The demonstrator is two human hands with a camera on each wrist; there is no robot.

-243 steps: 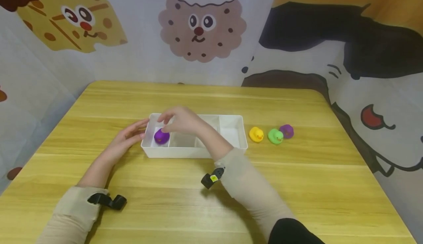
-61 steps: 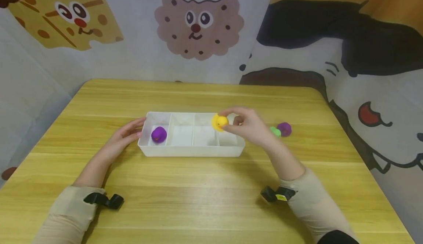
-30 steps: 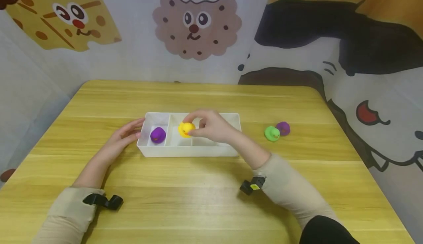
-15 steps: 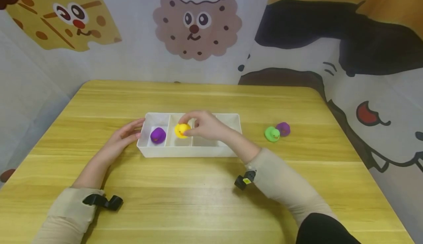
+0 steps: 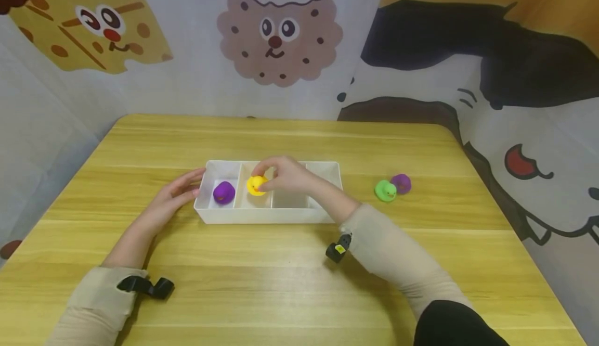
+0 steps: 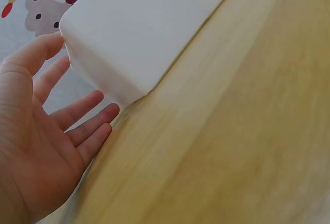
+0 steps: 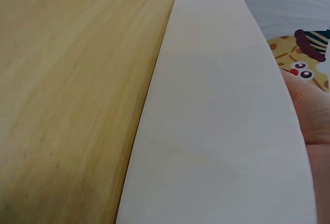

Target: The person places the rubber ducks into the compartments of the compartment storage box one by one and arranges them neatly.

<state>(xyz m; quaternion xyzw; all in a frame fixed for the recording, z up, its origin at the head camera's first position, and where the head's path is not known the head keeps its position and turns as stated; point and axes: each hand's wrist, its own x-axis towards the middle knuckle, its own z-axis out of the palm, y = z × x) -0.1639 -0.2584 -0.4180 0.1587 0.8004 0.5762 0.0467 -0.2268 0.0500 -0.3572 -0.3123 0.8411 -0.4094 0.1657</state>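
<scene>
A white divided box [image 5: 267, 216] stands on the table. In its leftmost compartment sits a purple rubber duck [image 5: 224, 193]. My right hand [image 5: 290, 175] pinches a yellow rubber duck [image 5: 256, 185] between thumb and finger, in the second compartment from the left; whether the duck touches the bottom I cannot tell. The box wall hides the fingertips in the right wrist view, where part of the right hand [image 7: 309, 110] shows. My left hand [image 5: 170, 199] touches the box's left end with spread fingers, its thumb and fingertips by the wall [image 6: 103, 69] in the left wrist view.
To the right of the box, a green rubber duck [image 5: 386, 191] sits against a second purple duck [image 5: 402, 183] on the wooden table [image 5: 262, 283]. A cartoon-printed cloth [image 5: 187, 91] hangs behind the table. Both forearms wear black wrist mounts.
The right hand took the yellow duck from the table right of the box, carried it left and lowered it into the second compartment. In the last half second it barely moved. Left hand still.
</scene>
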